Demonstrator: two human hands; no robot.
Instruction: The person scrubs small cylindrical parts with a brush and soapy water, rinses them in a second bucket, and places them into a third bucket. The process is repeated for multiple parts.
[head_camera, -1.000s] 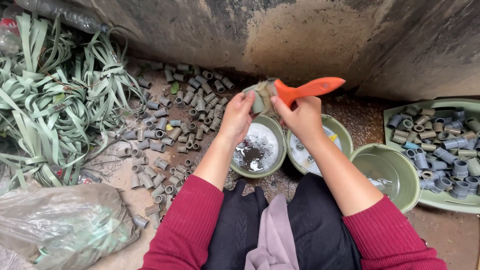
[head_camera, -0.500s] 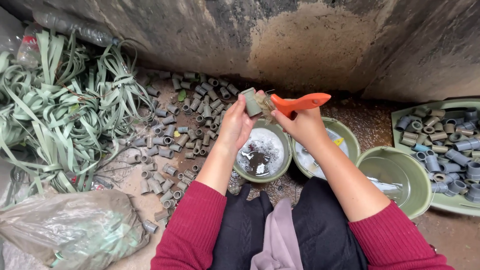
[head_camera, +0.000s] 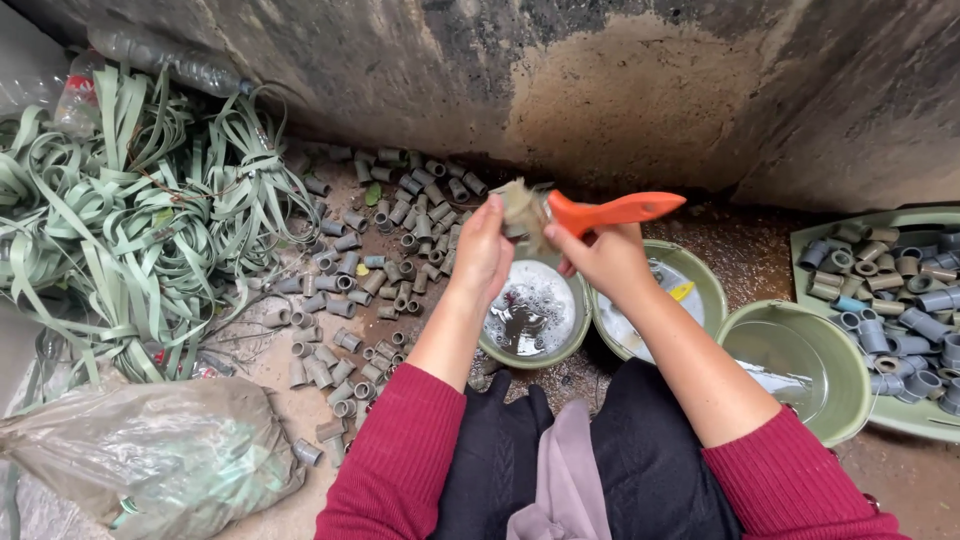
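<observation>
My left hand (head_camera: 482, 250) grips a short grey-green pipe fitting, almost fully hidden behind the bristles and my fingers. My right hand (head_camera: 603, 258) holds an orange-handled paintbrush (head_camera: 590, 212), its worn bristles pressed against the fitting. Both hands hover above a green bowl (head_camera: 575, 322) of dark foamy liquid. A second green bowl (head_camera: 708, 284) with pale liquid sits just right of it.
Several grey pipe fittings (head_camera: 370, 270) lie scattered on the ground at left. A heap of green plastic strips (head_camera: 120, 220) lies further left. A third green bowl (head_camera: 800, 370) and a green tray (head_camera: 905, 415) of fittings are at right. A plastic bag (head_camera: 150, 450) lies bottom left. A stained concrete wall (head_camera: 600, 90) stands behind.
The brush bristles have swept over the fitting, which now hides behind them. My view has shifted slightly, so the scene sits a little lower and further right.
</observation>
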